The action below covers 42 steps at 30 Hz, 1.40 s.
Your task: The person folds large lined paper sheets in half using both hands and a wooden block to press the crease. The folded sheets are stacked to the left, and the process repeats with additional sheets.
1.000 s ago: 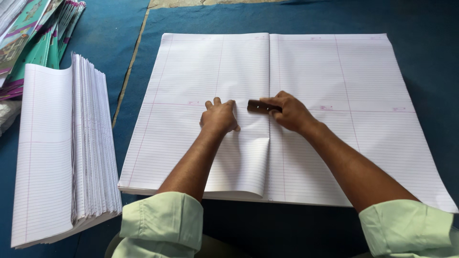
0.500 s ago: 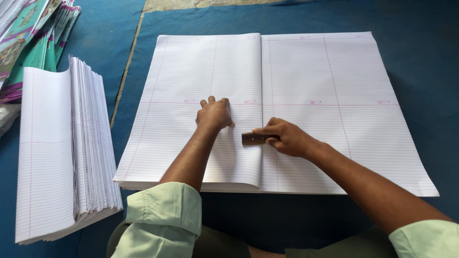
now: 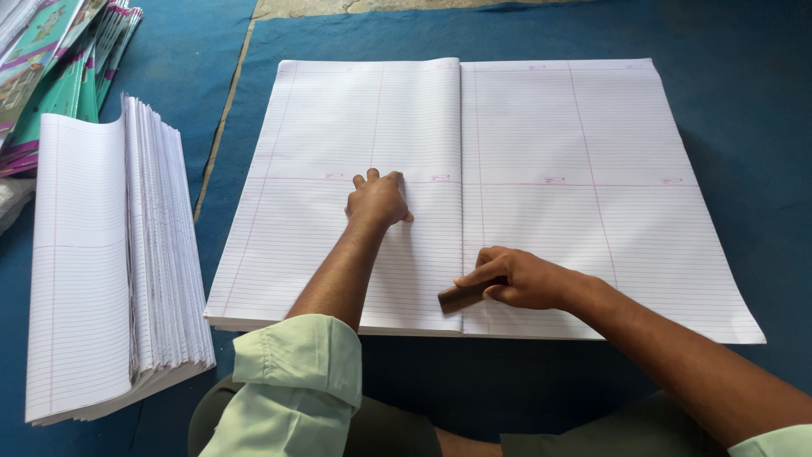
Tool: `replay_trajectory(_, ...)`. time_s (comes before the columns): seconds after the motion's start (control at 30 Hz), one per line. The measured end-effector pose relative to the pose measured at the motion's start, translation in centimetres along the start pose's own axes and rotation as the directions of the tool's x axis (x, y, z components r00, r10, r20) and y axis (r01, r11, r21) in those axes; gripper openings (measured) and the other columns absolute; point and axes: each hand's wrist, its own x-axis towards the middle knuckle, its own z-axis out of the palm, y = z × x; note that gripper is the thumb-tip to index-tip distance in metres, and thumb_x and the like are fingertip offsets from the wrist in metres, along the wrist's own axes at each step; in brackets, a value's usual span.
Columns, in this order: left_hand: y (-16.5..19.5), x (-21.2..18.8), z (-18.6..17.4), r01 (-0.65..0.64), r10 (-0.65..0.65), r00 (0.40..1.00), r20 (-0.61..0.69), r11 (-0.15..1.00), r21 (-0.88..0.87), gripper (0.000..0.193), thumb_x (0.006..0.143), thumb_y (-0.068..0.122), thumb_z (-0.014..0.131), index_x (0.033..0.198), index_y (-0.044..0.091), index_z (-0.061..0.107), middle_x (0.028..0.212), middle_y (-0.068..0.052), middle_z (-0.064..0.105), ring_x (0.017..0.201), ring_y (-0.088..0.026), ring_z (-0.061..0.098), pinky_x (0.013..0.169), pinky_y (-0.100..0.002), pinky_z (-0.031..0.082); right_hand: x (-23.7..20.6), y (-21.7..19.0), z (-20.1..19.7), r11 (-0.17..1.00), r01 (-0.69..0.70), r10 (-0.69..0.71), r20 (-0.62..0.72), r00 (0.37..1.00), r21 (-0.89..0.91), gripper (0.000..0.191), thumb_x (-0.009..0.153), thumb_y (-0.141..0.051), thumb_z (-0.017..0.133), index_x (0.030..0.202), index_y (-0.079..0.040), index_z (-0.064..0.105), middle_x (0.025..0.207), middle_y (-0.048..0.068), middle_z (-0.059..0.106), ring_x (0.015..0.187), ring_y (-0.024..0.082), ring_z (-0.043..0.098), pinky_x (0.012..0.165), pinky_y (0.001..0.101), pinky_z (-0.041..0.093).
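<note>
Right hand grips a small brown wooden block between thumb and fingers, pressing it onto the centre fold of the folded ruled sheets, close to the sheets' near edge. Left hand lies palm down with fingers curled loosely, holding nothing, flat on the left half of the sheets just beside the fold and further up it than the block.

Blue mat covers the floor and carries everything. On it the wide stack of ruled sheets, white with pink margin lines, lies opened flat, taking up the middle of the view; its two halves meet at the fold. Left of these sheets, apart from them, stands a thick pile of folded ruled sections, their folded edges fanned toward the sheets. Beyond that pile, at the far left corner, lie colourful printed covers, green and purple, partly cut off by the frame. Nearest the camera, below the sheets' near edge, both forearms come out of pale green rolled sleeves.
</note>
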Motion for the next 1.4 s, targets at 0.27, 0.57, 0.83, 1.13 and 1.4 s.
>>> replay_trajectory(0.27,-0.1,0.0,0.4,-0.016,0.016,1.000,-0.009,1.000,0.008,0.082,0.075,0.035,0.087,0.147,0.031,0.050,0.154,-0.009,0.043,0.145,-0.030,0.035,0.100,-0.053,0.055,-0.5,-0.8,-0.1,0.997,-0.079,0.080,0.082,0.993,-0.015,0.044,0.085,-0.008,0.071,0.123,-0.030,0.074,0.104,0.000,0.067,0.099,0.016,0.062,0.091,0.0346,0.055)
replay_trajectory(0.57,0.2,-0.1,0.6,-0.002,0.001,1.000,-0.028,0.999,-0.038,0.079,0.075,0.030,0.087,0.145,0.032,0.052,0.153,-0.008,0.043,0.144,-0.030,0.035,0.101,-0.055,0.054,-0.6,-0.4,-0.2,0.993,-0.108,0.100,0.135,0.986,0.052,0.045,0.084,-0.003,0.070,0.121,-0.027,0.075,0.109,0.001,0.069,0.104,0.017,0.065,0.097,0.0354,0.054)
replay_trajectory(0.83,0.4,0.1,0.7,-0.006,0.006,1.000,-0.004,1.000,-0.013,0.084,0.075,0.034,0.087,0.149,0.029,0.048,0.155,-0.011,0.041,0.144,-0.031,0.035,0.100,-0.055,0.055,-0.3,2.8,-3.4,0.938,-0.226,0.313,-0.359,0.879,0.263,0.049,0.089,-0.015,0.063,0.136,-0.031,0.065,0.113,0.007,0.070,0.096,0.021,0.067,0.082,0.0397,0.058)
replay_trajectory(1.13,0.4,-0.6,0.9,0.008,-0.004,0.998,0.063,0.998,-0.067,0.079,0.088,0.020,0.072,0.156,0.030,0.034,0.168,-0.012,0.016,0.154,-0.034,0.016,0.118,-0.065,0.029,-2.0,9.1,-6.7,0.786,-0.451,0.611,-0.640,0.465,0.423,0.050,0.093,-0.015,0.066,0.142,-0.021,0.059,0.108,0.010,0.071,0.091,0.021,0.069,0.076,0.0358,0.060)
replay_trajectory(1.4,-0.2,-0.3,1.0,-0.014,0.029,0.982,0.188,0.997,-0.079,0.093,0.087,-0.005,0.045,0.163,0.029,0.004,0.170,-0.012,-0.013,0.156,-0.034,-0.012,0.122,-0.068,0.002,-2.7,11.4,-6.5,0.673,-0.733,0.368,-0.813,0.452,-0.103,0.030,0.097,-0.019,0.064,0.124,-0.011,0.074,0.126,0.015,0.065,0.118,0.033,0.058,0.097,0.0476,0.051)
